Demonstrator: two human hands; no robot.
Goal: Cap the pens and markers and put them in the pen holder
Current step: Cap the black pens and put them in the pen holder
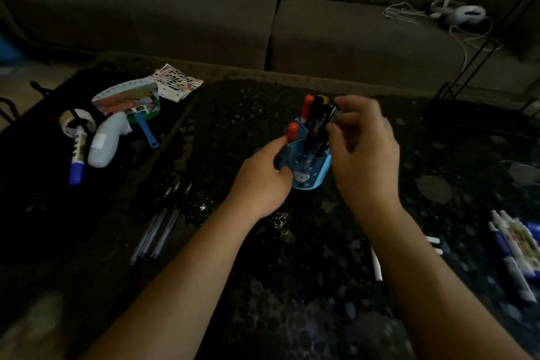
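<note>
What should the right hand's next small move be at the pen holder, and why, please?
Probably open the fingers of the right hand and let the dark pen settle into the blue pen holder. Its fingertips appear to pinch that pen among those already standing there, the left hand grips the holder, and clear pens lie on the table.

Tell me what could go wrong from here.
The pen holder looks crowded; pushing the dark pen in with the right hand could jam or tip it, though the left hand steadies it.
The clear pens on the table lie uncapped; tips may mark it.
The right forearm could nudge the white pen beneath it.
</note>
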